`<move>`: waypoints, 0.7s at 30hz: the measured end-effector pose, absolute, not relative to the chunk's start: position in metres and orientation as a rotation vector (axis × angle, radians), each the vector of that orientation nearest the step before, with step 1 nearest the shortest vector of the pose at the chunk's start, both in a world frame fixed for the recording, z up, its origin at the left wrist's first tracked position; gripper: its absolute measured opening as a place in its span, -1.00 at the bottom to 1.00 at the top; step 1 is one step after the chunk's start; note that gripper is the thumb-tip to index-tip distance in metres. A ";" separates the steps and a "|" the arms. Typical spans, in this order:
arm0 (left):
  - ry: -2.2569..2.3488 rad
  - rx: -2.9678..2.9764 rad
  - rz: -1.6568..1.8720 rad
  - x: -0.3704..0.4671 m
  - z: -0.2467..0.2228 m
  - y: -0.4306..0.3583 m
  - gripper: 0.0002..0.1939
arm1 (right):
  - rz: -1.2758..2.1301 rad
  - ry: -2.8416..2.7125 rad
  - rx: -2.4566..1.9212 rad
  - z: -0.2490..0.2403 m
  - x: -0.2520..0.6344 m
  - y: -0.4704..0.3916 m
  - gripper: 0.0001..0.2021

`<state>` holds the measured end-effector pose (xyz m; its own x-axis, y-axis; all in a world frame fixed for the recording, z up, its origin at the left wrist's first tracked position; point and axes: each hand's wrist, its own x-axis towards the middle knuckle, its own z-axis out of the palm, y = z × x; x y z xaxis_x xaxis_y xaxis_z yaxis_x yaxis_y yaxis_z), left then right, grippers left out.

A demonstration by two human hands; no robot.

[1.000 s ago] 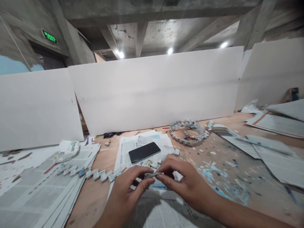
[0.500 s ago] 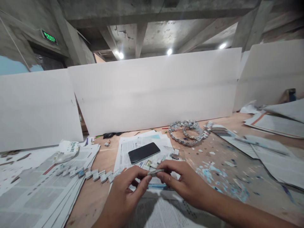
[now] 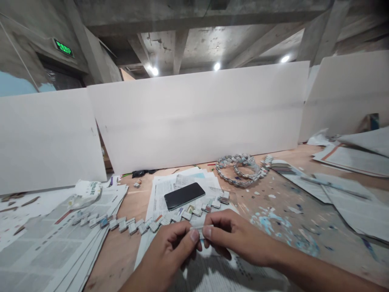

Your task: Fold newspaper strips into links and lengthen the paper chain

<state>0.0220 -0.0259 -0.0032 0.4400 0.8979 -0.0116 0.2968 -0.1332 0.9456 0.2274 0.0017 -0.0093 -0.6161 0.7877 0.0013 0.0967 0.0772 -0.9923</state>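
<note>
Between my two hands is a small folded strip of paper (image 3: 197,229), pinched at its left end by my left hand (image 3: 174,247) and at its right end by my right hand (image 3: 231,233). Just beyond them a zigzag chain of folded paper (image 3: 133,226) runs from the left newspapers toward the centre. A black phone (image 3: 184,196) lies on printed sheets (image 3: 158,184) above the chain. Under my hands is another printed sheet (image 3: 206,273).
Coiled paper chain (image 3: 240,170) sits at the back right. Newspaper stacks (image 3: 57,243) lie at left, with a white plastic bag (image 3: 86,194) on them. More papers (image 3: 358,202) are at right. White panels (image 3: 197,117) stand behind the table.
Both hands have moved slightly down and toward me, and the strip now shows its flatter face between my thumbs. More of the zigzag chain shows beyond my fingers.
</note>
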 end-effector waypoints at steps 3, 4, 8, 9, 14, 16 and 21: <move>1.000 1.638 0.738 0.022 -0.005 -0.026 -0.54 | 1.722 -1.716 -0.843 -0.010 0.227 0.002 -0.61; 0.987 1.619 0.741 0.022 -0.006 -0.026 -0.51 | 1.797 -1.644 -0.816 -0.010 0.226 0.002 -0.62; 0.994 1.723 0.782 0.023 -0.007 -0.026 -0.49 | 2.036 -1.321 -0.738 -0.011 0.223 0.003 -0.68; 1.025 1.802 0.793 0.023 -0.007 -0.026 -0.53 | 2.052 -1.284 -0.738 -0.011 0.223 0.003 -0.69; 1.169 1.954 0.833 0.023 -0.005 -0.028 -0.69 | 2.094 -1.285 -0.728 -0.009 0.222 0.001 -0.71; 1.190 1.968 0.826 0.023 -0.005 -0.028 -0.70 | 2.110 -1.293 -0.739 -0.009 0.222 0.001 -0.72; 1.172 1.873 0.811 0.023 -0.004 -0.026 -0.68 | 2.014 -1.427 -0.807 -0.012 0.222 0.002 -0.68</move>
